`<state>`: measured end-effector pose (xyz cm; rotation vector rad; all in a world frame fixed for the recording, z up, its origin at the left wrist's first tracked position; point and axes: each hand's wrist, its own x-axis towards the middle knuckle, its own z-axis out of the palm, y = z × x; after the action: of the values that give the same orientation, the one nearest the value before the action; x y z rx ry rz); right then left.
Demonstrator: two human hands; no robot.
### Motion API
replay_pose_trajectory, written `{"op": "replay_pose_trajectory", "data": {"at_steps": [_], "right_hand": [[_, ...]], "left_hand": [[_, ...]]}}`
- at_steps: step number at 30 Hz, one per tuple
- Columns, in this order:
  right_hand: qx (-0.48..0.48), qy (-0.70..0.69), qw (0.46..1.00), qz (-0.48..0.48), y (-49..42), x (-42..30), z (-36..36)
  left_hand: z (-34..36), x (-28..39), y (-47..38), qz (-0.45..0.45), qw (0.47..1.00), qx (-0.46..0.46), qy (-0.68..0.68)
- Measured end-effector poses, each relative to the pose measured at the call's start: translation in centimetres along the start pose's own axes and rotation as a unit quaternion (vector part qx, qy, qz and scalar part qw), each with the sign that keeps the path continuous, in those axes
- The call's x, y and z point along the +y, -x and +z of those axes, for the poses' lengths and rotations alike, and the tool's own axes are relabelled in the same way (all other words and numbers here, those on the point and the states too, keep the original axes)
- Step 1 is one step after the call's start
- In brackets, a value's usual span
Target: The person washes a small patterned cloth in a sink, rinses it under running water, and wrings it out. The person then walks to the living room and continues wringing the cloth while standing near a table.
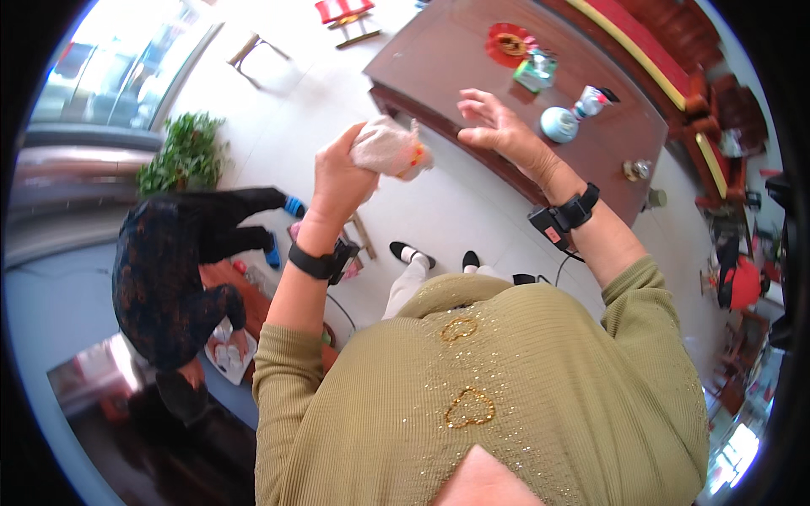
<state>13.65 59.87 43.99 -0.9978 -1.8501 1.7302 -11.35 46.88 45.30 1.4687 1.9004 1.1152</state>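
My left hand [342, 167] is raised in front of me and grips a bunched pale pink cloth [386, 148]. The cloth has a small red and yellow patch near its far end and a loose tip sticking up. My palm and part of the cloth hide the fingers beneath it. To the right, my right hand [497, 129] is lifted with its fingers apart and nothing in it. In the picture it overlaps the near edge of a brown wooden table [436, 50]. Both wrists wear black straps with small boxes.
On the table are a red dish [506, 45], a green tissue box [535, 71], a pale blue round pot [559, 124] and a small glass jar [636, 169]. Another person [171, 272] bends over at left, a hand at a white tray [231, 354]. A leafy plant [190, 152] stands beyond.
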Motion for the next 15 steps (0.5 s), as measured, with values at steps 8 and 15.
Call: {"op": "replay_pose_trajectory", "data": {"at_steps": [8, 15], "right_hand": [[-0.029, 0.184, 0.934, -0.304, 7.6, -4.4, -1.2], [0.022, 0.008, 0.98, -0.199, 13.6, -6.9, -8.1]], "left_hand": [[8.4, 12.3, 1.6, 0.032, 0.985, -0.11, -0.132], [9.1, 17.5, 0.8, 0.034, 0.913, -0.332, 0.235]]}}
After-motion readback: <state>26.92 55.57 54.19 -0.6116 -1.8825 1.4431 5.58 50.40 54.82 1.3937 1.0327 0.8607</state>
